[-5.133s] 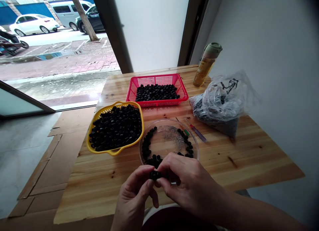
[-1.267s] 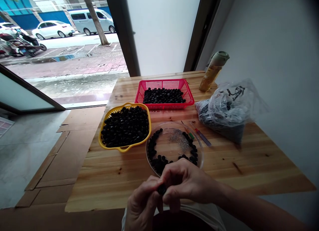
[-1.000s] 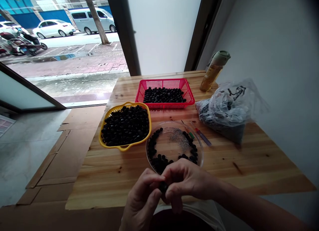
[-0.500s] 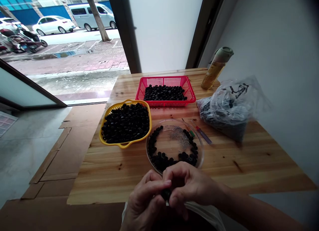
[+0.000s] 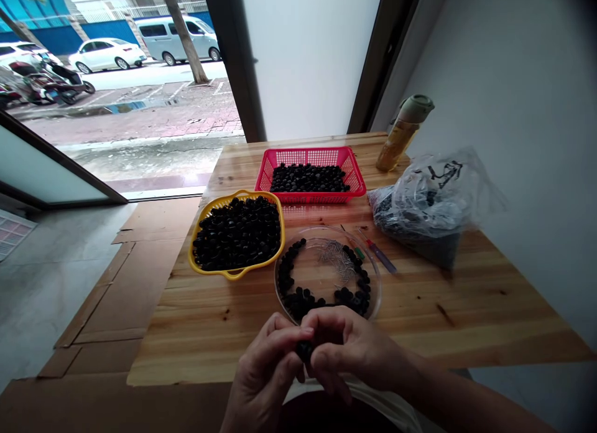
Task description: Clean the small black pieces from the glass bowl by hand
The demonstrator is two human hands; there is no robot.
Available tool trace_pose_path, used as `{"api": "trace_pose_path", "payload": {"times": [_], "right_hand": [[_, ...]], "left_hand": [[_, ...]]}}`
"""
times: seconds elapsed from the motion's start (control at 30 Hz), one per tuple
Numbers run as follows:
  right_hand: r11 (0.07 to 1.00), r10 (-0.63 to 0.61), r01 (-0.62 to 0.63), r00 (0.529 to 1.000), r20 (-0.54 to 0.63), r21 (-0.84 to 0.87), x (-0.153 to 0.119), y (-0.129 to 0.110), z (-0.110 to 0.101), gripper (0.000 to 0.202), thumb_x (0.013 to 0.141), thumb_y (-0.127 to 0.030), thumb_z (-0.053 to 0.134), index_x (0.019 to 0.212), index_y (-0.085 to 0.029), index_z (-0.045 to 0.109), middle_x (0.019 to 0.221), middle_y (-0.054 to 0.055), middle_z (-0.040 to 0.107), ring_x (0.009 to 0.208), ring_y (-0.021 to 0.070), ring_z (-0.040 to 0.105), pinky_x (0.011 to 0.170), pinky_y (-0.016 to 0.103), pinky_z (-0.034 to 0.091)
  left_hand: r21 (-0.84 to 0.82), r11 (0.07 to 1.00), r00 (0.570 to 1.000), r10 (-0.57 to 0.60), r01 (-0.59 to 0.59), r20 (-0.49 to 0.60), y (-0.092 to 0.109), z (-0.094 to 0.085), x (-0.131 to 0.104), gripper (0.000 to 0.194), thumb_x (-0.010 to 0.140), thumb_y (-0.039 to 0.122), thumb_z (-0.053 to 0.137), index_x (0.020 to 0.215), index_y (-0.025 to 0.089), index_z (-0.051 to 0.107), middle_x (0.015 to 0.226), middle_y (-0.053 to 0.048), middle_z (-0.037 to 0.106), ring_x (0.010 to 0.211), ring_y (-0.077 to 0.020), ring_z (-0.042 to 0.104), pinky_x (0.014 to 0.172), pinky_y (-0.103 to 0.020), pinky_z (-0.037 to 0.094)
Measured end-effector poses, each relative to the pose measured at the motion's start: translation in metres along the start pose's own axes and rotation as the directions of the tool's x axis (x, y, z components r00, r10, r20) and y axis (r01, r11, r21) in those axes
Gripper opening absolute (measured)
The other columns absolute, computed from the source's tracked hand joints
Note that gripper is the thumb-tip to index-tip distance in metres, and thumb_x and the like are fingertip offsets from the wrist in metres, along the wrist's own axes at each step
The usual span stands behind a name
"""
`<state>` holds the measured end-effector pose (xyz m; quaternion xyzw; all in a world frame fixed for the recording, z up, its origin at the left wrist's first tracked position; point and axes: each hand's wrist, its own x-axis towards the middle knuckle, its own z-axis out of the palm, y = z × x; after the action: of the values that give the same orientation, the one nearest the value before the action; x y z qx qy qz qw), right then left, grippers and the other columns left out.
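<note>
At the near edge of the table, both hands meet around a small black part (image 5: 305, 350), whose exact kind I cannot make out. My left hand (image 5: 265, 367) pinches it between thumb and fingers from the left. From the right, my right hand (image 5: 352, 349) closes on the same piece with thumb and fingertips. Just beyond the hands lies a clear round tray (image 5: 377, 290), with small black pieces (image 5: 301, 299) along its rim and thin metal pins (image 5: 342, 265) at its right side. Below the hands hangs the rim of a whitish bag (image 5: 368, 392).
A yellow basket (image 5: 233, 275) of black parts stands left, a red basket (image 5: 310, 198) of black parts behind. Two screwdriver-like tools, one with a purple handle (image 5: 383, 257), lie right of the tray. A plastic bag (image 5: 429, 203) and a bottle (image 5: 403, 134) stand farther right.
The black part and both hands have shifted slightly up and left, with the fingers regripped a little. The view has tilted slightly, so the scene sits lower.
</note>
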<state>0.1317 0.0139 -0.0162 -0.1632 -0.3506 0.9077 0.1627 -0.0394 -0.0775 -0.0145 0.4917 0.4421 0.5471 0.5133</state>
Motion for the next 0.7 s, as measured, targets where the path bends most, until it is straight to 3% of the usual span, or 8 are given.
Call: {"api": "trace_pose_path", "payload": {"times": [0.3, 0.4, 0.5, 0.57, 0.6, 0.67, 0.7], "right_hand": [[0.979, -0.201, 0.198, 0.973, -0.117, -0.036, -0.003, 0.014, 0.009, 0.038, 0.084, -0.046, 0.084, 0.088, -0.016, 0.061, 0.061, -0.006, 0.063, 0.035, 0.0011, 0.041, 0.037, 0.013, 0.028], [0.989, -0.130, 0.121, 0.986, -0.107, -0.085, -0.006, 0.009, 0.006, 0.041, 0.085, -0.052, 0.081, 0.092, -0.016, 0.062, 0.059, -0.005, 0.063, 0.036, 0.0036, 0.045, 0.038, 0.014, 0.031], [0.975, -0.094, 0.061, 0.984, -0.152, -0.212, -0.007, -0.024, -0.003, 0.041, 0.086, -0.053, 0.078, 0.096, -0.015, 0.065, 0.063, -0.003, 0.064, 0.037, 0.0064, 0.049, 0.035, 0.016, 0.035], [0.905, -0.281, 0.157, 0.919, -0.278, -0.396, 0.001, -0.063, -0.015, 0.039, 0.086, -0.046, 0.079, 0.108, -0.015, 0.069, 0.068, -0.003, 0.065, 0.040, 0.0062, 0.049, 0.035, 0.016, 0.037], [0.826, -0.409, 0.195, 0.853, -0.323, -0.529, 0.008, -0.086, -0.023, 0.038, 0.087, -0.043, 0.076, 0.113, -0.015, 0.070, 0.073, -0.002, 0.066, 0.044, 0.0074, 0.053, 0.037, 0.017, 0.040], [0.570, -0.644, 0.126, 0.681, -0.347, -0.812, 0.028, -0.133, -0.041, 0.032, 0.092, -0.036, 0.068, 0.115, -0.014, 0.070, 0.075, 0.000, 0.066, 0.052, 0.0093, 0.057, 0.046, 0.019, 0.049], [0.520, -0.672, 0.086, 0.656, -0.345, -0.850, 0.040, -0.153, -0.051, 0.031, 0.093, -0.031, 0.067, 0.119, -0.014, 0.070, 0.074, 0.000, 0.066, 0.054, 0.0102, 0.058, 0.050, 0.021, 0.052]], "left_hand": [[0.107, 0.991, 0.996, 0.085, -0.083, -0.012, -0.009, 0.005, 0.002, 0.027, 0.103, 0.036, 0.063, 0.126, 0.040, 0.077, 0.089, -0.001, 0.062, 0.079, -0.0168, 0.063, 0.074, -0.026, 0.054], [0.071, 0.997, 0.999, 0.023, -0.019, -0.049, -0.008, 0.007, 0.003, 0.028, 0.103, 0.036, 0.063, 0.126, 0.043, 0.077, 0.093, -0.002, 0.065, 0.072, -0.0149, 0.063, 0.067, -0.024, 0.055], [0.005, 1.000, 0.996, -0.011, 0.011, -0.089, -0.001, 0.006, 0.005, 0.039, 0.104, 0.041, 0.060, 0.143, 0.042, 0.066, 0.099, -0.004, 0.068, 0.071, -0.0150, 0.063, 0.066, -0.025, 0.058], [0.002, 1.000, 0.991, 0.023, -0.022, -0.130, 0.007, 0.002, 0.011, 0.043, 0.105, 0.042, 0.057, 0.148, 0.040, 0.060, 0.102, -0.005, 0.069, 0.076, -0.0168, 0.065, 0.066, -0.025, 0.060], [0.039, 0.998, 0.989, 0.044, -0.039, -0.143, 0.012, -0.001, 0.015, 0.041, 0.106, 0.040, 0.056, 0.146, 0.039, 0.062, 0.103, -0.005, 0.069, 0.079, -0.0173, 0.066, 0.067, -0.025, 0.060], [0.196, 0.978, 0.984, 0.097, -0.066, -0.150, 0.020, -0.010, 0.025, 0.031, 0.105, 0.035, 0.057, 0.132, 0.036, 0.073, 0.098, -0.004, 0.069, 0.078, -0.0163, 0.065, 0.065, -0.023, 0.058], [0.285, 0.955, 0.983, 0.121, -0.078, -0.138, 0.022, -0.014, 0.030, 0.026, 0.104, 0.033, 0.059, 0.124, 0.033, 0.076, 0.094, -0.003, 0.069, 0.074, -0.0153, 0.064, 0.065, -0.022, 0.057]]}}
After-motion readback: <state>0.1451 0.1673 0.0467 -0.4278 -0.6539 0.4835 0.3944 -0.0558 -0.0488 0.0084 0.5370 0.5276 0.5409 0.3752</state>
